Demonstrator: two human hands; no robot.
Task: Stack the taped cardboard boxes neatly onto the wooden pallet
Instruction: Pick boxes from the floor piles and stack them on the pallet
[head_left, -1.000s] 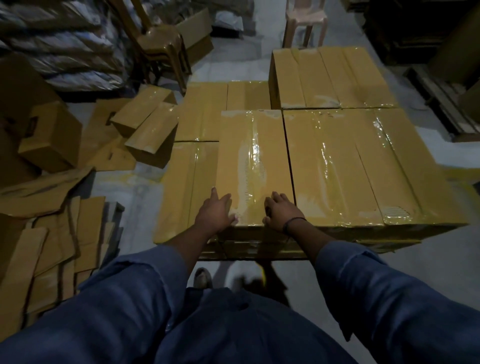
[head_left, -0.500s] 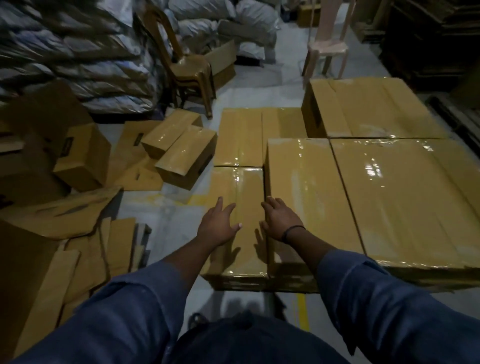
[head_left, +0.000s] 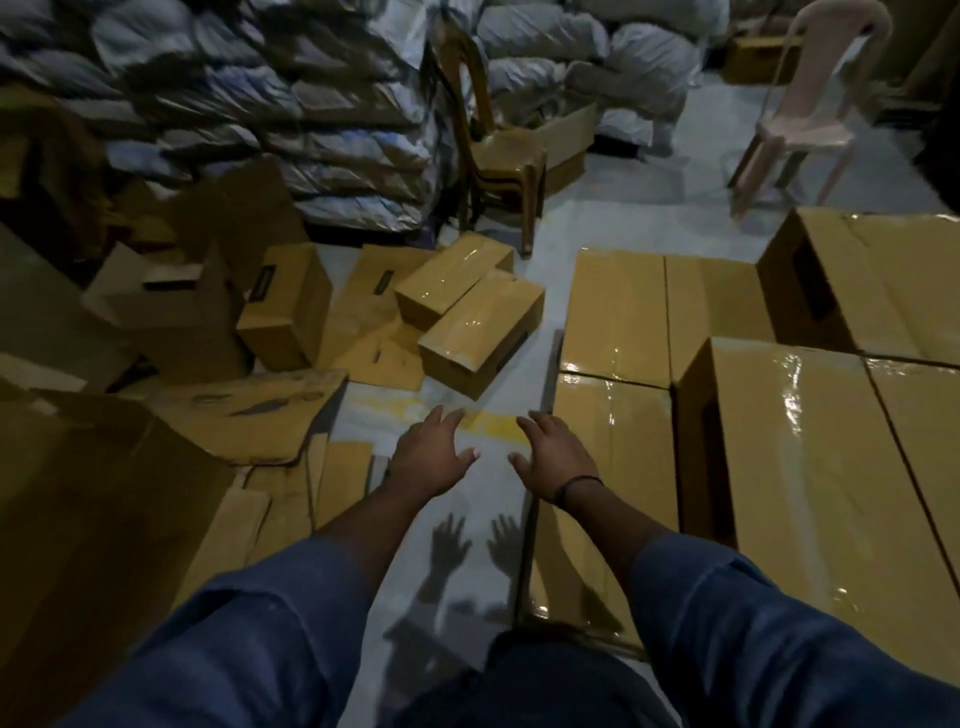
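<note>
Taped yellow-brown boxes fill the right side: a low layer (head_left: 613, 415) and taller stacked boxes (head_left: 810, 467) on top of it, with another tall box (head_left: 872, 280) behind. The pallet under them is hidden. Two loose taped boxes (head_left: 478, 322) lie on the floor ahead, one leaning on the other. My left hand (head_left: 431, 457) and my right hand (head_left: 553, 457) hover palm-down over the grey floor, fingers spread, holding nothing. My right hand is just left of the low layer's edge.
Flattened cardboard sheets (head_left: 291, 467) and open boxes (head_left: 280, 306) crowd the left side. A brown chair (head_left: 498, 150) and a pale plastic chair (head_left: 810, 109) stand at the back. Piled sacks (head_left: 260, 93) line the far wall. A strip of grey floor (head_left: 457, 519) runs ahead.
Both hands have come off the top of the stacked box and moved left, off the stack. The view has swung left toward the loose boxes on the floor.
</note>
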